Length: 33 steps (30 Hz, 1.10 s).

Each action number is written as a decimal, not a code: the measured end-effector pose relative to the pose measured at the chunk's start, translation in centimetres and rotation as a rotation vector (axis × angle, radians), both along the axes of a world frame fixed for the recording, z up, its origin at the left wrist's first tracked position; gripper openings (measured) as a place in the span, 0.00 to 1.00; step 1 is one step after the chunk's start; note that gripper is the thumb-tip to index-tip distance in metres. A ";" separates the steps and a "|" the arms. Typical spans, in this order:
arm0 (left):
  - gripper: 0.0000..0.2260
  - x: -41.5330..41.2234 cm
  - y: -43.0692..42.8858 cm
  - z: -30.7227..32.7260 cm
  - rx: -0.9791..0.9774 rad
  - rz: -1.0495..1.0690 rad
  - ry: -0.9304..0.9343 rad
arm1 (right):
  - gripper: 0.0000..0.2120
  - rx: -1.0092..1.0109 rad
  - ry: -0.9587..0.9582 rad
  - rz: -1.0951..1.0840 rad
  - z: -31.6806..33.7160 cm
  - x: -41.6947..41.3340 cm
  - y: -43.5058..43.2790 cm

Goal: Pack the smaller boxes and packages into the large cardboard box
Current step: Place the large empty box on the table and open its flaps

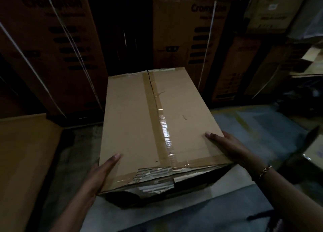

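Note:
A large brown cardboard box (132,120) stands on the floor in front of me, its top flaps closed and a strip of clear tape running down the middle seam. The near edge is torn and ragged. My left hand (100,172) grips the box's near left corner, thumb on top. My right hand (229,146) holds the near right edge, thumb flat on the top flap; a bracelet sits on that wrist. No smaller boxes or packages are visible.
Tall printed cartons (52,48) strapped with white bands are stacked in a wall right behind the box. A flat cardboard sheet (22,161) lies at the left. Another carton's corner (314,149) shows at the right edge. The grey floor (258,123) is dimly lit.

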<state>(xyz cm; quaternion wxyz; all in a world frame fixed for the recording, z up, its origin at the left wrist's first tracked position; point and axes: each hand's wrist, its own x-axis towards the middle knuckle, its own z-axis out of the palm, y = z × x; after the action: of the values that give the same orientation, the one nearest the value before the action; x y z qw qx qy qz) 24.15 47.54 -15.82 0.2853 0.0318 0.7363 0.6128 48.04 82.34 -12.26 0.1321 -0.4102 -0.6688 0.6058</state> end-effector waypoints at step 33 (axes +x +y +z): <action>0.51 13.6 18.0 0.5 -0.404 -0.116 0.302 | 0.44 0.617 -0.348 0.188 0.3 10.6 18.7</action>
<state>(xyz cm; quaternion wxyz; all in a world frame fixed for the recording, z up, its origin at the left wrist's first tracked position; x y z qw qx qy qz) 37.73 65.51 -15.36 0.2074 0.1074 0.8749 0.4242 58.62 101.04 -11.98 0.0777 -0.3845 -0.8675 0.3061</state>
